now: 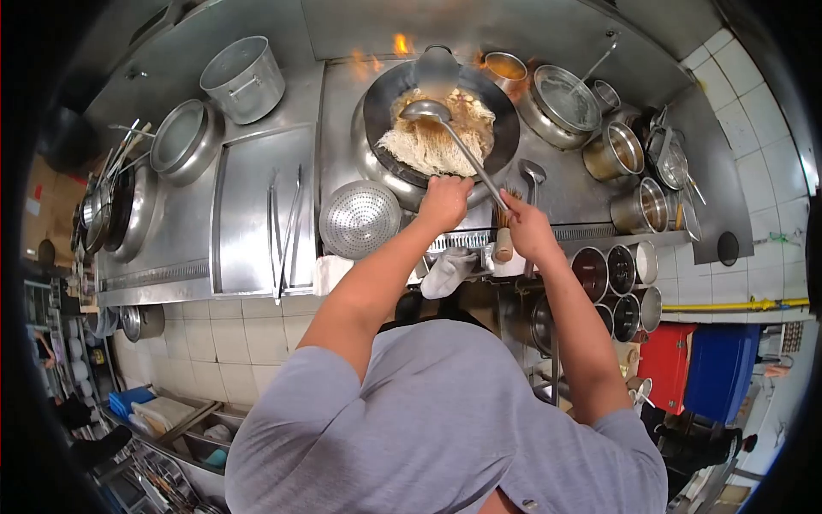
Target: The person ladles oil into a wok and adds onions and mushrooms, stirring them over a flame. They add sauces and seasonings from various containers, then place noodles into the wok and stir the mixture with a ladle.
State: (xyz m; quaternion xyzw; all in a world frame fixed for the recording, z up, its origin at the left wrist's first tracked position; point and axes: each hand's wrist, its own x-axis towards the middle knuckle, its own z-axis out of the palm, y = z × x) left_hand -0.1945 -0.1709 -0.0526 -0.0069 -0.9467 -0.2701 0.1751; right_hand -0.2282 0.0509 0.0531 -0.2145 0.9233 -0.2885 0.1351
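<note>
A black wok (503, 141) sits on the burner, holding pale noodles (428, 152) with brown sauce and lighter pieces toward the far side. My left hand (447, 203) is closed at the wok's near edge; the part under its fingers is hidden. In my right hand (529, 224) is the long handle of a metal ladle (425, 110), whose bowl hangs over the noodles. Just below my hands lie a bamboo brush (503, 244) and a crumpled whitish cloth (449, 271). A perforated strainer (360, 219) rests left of my left hand.
Flames (402, 44) rise behind the wok. Right of it stand an orange-liquid pot (505, 68), a strainer-topped pot (565, 101) and a spatula (533, 173). Tongs (287, 231) lie on the left tray, near a tall pot (244, 81). Seasoning containers (622, 267) line the lower right.
</note>
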